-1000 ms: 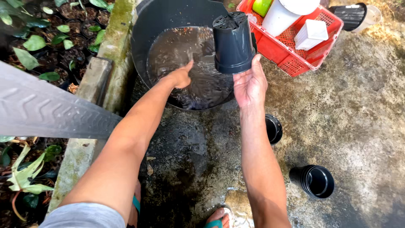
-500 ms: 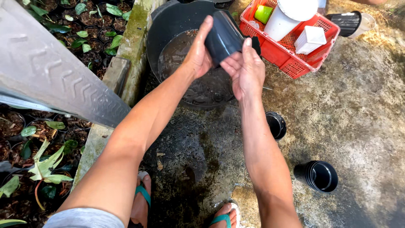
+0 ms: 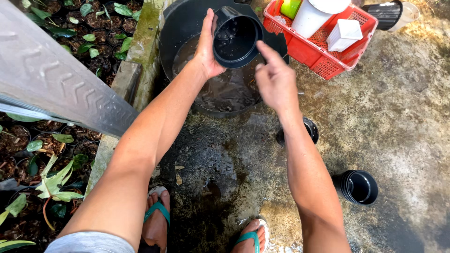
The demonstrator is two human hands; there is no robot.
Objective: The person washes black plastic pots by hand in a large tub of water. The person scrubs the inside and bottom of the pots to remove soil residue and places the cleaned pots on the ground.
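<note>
left hand tilts black pot; right hand hovers loosely curled beside it.

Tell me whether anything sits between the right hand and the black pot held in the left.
Nothing visible does. The right hand hovers just right of the black plastic pot, which the left hand holds tilted over the black tub of muddy water. Only open air separates them.

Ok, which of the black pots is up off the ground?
The black pot gripped by the left hand, tilted over the tub. The stacked pots lie on the concrete.
</note>
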